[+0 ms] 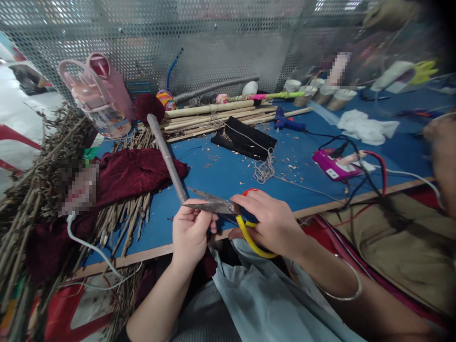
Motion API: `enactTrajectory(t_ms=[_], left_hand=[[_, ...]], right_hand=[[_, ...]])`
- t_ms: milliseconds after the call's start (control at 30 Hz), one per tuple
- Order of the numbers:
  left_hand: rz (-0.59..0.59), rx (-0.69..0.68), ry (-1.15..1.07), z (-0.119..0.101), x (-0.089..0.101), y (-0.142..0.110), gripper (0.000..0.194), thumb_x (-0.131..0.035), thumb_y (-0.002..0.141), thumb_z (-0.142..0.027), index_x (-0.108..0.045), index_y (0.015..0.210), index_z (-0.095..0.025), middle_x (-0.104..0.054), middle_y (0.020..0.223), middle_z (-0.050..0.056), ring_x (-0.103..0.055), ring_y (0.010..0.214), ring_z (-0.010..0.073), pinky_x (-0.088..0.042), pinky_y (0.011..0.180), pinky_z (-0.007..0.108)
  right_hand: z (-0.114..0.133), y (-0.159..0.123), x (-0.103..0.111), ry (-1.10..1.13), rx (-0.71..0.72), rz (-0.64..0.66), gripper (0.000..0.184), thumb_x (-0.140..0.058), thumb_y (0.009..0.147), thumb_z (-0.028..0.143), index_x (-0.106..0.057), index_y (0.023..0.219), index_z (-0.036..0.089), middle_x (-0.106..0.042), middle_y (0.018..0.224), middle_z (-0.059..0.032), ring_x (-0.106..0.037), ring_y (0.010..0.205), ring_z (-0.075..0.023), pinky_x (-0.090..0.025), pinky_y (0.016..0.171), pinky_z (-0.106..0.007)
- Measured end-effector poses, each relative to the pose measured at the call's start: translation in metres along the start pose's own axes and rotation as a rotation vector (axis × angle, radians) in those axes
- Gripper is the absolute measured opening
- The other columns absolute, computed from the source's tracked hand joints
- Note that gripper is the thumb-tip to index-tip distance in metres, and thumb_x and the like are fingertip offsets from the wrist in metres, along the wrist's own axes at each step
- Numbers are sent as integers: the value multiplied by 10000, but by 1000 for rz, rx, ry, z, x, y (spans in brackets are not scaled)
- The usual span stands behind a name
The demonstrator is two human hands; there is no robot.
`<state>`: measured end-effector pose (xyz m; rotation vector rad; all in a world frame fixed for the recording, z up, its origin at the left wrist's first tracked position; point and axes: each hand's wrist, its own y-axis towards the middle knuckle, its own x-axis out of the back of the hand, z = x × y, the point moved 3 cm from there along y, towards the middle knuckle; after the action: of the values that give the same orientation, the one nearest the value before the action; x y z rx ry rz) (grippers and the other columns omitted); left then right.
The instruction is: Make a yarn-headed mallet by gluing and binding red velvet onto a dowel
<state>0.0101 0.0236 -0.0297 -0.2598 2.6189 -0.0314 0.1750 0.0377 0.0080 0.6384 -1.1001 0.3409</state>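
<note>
My right hand [269, 218] is closed round scissors [245, 230] with yellow and red handles. Their metal blades are parted and point left, just over the fingers of my left hand [192, 232]. Those fingers are curled around the lower end of a grey-wrapped stick [166, 154]. At the stick's far end is a dark red ball [147, 108]. Whatever else the left fingers pinch is hidden. A dark red cloth [135, 171] lies left of the stick, and light grey fabric [263, 289] covers my lap.
Bundled dry stalks [39, 180] lie at the left beside a pink bottle [107, 109]. Behind are pale sticks [213, 118], black sheet [249, 137], tangled string [263, 168] and a blue glue gun [288, 122]. A purple power strip [331, 166] with cables sits right, near another person's blurred arm [443, 152].
</note>
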Motion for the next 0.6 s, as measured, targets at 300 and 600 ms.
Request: enactTrajectory(t_ms=[300,600], left_hand=[[17,-5,20,0,1,0,200,-683,766,-287,-527,717,-172,-588,540,-55,-499,406,45,-408,410,153],[43,26,-29,-6,-4,0,155,-627,819,-316,-543,821,-186,-598,543,-50,-473,390,48,-373,374,139]], right_hand=[[-1,-2,-1,53,1,-15,395,-610,811,455,-612,1070,158,-680,857,-70,-624,783,-186,-455,674,-268],[-34,-5,15,102,-504,-224,448,-603,775,514,-574,1094,200,-648,753,-42,-591,591,-178,-454,556,-284]])
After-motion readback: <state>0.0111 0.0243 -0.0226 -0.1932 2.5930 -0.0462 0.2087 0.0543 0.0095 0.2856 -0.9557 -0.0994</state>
